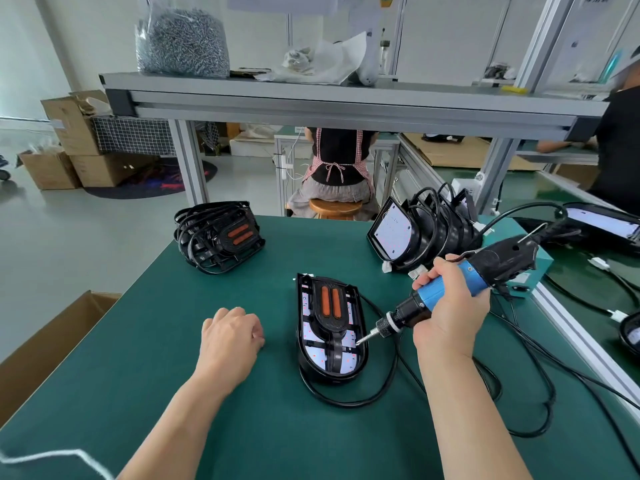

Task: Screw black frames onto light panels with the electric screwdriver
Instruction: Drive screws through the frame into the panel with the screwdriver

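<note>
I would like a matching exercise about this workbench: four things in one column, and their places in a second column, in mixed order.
Things:
1. electric screwdriver
2. left hand
3. bag of screws
4. stack of black frames

Places:
A. on the upper shelf
B. far left part of the green mat
C. held in the right hand, tip at the light panel
D. resting closed on the mat, left of the panel

Pairs: 1-C, 2-D, 3-A, 4-B

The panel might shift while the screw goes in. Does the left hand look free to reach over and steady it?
Probably yes. The left hand rests loosely closed on the mat beside the light panel, with only bare mat between them.
</note>
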